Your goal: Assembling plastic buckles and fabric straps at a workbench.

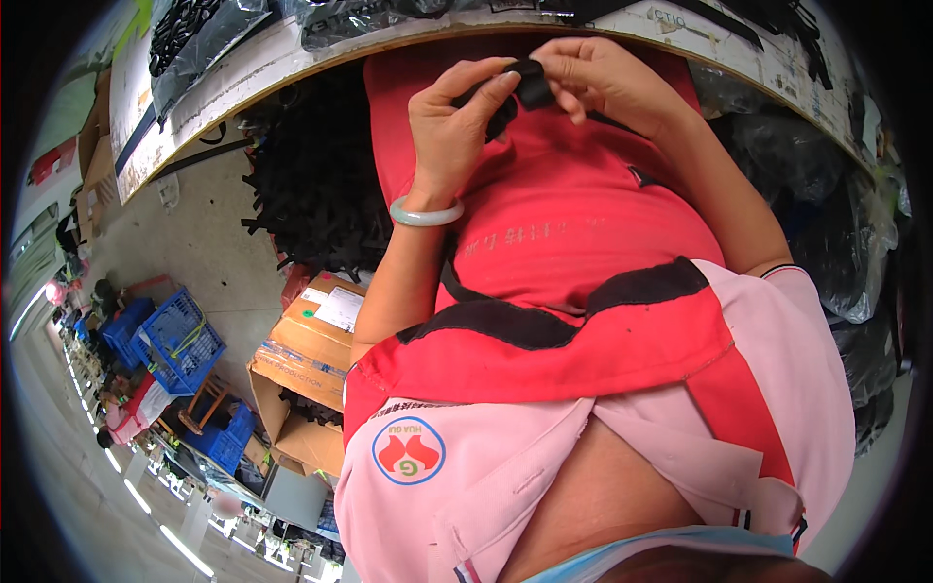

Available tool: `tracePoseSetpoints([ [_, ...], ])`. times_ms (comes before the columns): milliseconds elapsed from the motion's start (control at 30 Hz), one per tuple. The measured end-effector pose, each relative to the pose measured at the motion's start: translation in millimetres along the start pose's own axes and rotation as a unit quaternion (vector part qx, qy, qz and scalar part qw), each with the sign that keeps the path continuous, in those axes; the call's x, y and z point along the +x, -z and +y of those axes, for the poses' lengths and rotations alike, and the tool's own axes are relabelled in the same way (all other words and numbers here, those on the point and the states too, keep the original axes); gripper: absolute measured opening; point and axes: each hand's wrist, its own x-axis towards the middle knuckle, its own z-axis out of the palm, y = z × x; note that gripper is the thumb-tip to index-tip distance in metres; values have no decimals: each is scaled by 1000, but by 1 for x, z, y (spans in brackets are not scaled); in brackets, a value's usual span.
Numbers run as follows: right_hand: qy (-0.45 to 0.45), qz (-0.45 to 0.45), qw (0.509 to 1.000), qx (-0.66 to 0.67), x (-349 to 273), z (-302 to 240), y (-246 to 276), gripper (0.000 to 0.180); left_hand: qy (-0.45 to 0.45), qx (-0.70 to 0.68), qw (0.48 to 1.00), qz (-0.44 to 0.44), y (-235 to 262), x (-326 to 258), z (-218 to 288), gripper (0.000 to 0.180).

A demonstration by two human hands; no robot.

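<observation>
Between my two hands, just off the table's near edge, is a black strap (532, 85), folded or looped over on itself. My left hand (452, 121), with a pale green bangle (426, 213) at the wrist, pinches one part of it between thumb and fingers. On the other side, my right hand (607, 85) grips its top end with thumb and forefinger, the other fingers curled below. More black material hangs under the left fingers, partly hidden by them. Both hands are over the red apron (544, 194) on my lap.
Clear plastic bags of black parts (199, 44) lie on the white worktable (282, 83). A heap of black straps (301, 175) sits beneath it at left, near an open cardboard box (306, 355). Blue crates (180, 340) stand farther left. Plastic bags (807, 185) fill the right side.
</observation>
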Motion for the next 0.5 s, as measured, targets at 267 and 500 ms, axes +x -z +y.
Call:
tracePoseSetpoints([
  [267, 63, -12, 988, -142, 48, 4, -19, 21, 82, 60, 994, -31, 48, -28, 36, 13],
  [500, 147, -49, 951, -266, 37, -3, -50, 19, 5, 306, 882, 359, 174, -121, 83, 22],
])
